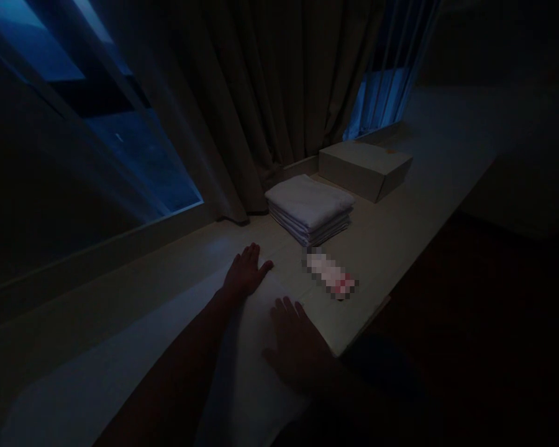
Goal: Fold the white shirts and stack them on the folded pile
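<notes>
The room is very dim. My left hand (245, 275) lies flat, fingers stretched out, on a pale cloth (261, 366) spread over a long window ledge (391, 242). My right hand (298, 347) rests palm down on the same cloth, closer to me, fingers out. Both hands hold nothing. Just beyond them sits a stack of folded white cloths (310, 208). A small blurred white and pink object (330, 277) lies to the right of my left hand.
A flat pale box (364, 167) stands further along the ledge. Dark curtains (270, 87) hang behind the stack, and a window (135, 155) runs along the left. The ledge's front edge drops to a dark floor on the right.
</notes>
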